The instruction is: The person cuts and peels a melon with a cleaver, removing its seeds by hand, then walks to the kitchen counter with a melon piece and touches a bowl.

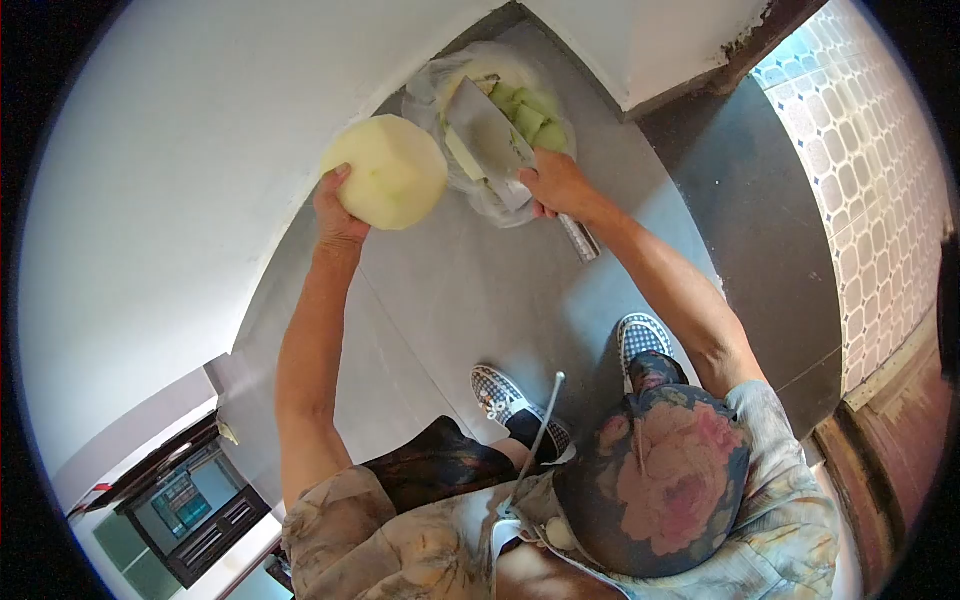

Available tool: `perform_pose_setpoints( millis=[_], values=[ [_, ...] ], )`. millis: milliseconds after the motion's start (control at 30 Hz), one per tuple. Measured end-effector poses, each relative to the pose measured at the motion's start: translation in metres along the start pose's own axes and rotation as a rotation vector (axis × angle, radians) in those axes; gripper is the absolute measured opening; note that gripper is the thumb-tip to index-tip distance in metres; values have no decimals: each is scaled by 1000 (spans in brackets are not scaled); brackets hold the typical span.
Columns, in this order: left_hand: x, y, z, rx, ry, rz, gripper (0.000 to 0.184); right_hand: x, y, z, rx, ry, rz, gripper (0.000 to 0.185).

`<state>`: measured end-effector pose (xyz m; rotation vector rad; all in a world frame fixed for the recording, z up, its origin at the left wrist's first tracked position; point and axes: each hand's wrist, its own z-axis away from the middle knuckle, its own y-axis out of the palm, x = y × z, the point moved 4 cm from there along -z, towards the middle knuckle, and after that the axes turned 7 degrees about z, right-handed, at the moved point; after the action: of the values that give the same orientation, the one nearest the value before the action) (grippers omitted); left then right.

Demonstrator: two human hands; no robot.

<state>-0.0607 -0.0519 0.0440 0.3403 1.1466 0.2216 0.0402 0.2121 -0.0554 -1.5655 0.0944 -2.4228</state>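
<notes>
A large, round, pale yellow peeled melon (392, 172) is held up in my left hand (338, 208), with the thumb on its near side and the other fingers hidden behind it. My right hand (556, 184) is wrapped round a cleaver (488, 128) where blade and handle meet, and the patterned end of the handle sticks out below the fist. The wide blade lies over a clear plastic bag (428, 105) holding green peelings (538, 118). A pale strip shows along the blade's left edge. Blade and melon are apart.
The bag rests on the grey tiled floor (450, 290), close to a white wall (200, 130) and a corner at the top. My checked shoes (500, 392) stand below. To the right are a dark floor band (760, 220) and patterned tiles (850, 150).
</notes>
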Motion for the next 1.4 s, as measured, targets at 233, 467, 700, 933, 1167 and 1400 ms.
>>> perform_pose_setpoints(
  millis=[233, 467, 700, 933, 1167, 1400],
  values=[
    [-30, 28, 4, 88, 19, -7, 62, 3, -6, 25, -35, 38, -121, 32],
    [-22, 38, -4, 152, -61, -187, 66, 8, -38, 56, -155, 1, -66, 29],
    [-18, 50, -4, 317, -116, -330, 71, 16, -47, 69, -180, -9, -32, 26],
    [-24, 78, 7, 485, -15, -966, 79, 13, -56, 72, -218, 0, 75, 24],
    [-3, 89, 8, 717, 184, -1195, 92, 18, -58, 81, -264, -90, 187, 24],
    [52, 118, 24, 1091, 566, -1762, 91, 23, -48, 77, -405, -156, 231, 22]
  ],
)
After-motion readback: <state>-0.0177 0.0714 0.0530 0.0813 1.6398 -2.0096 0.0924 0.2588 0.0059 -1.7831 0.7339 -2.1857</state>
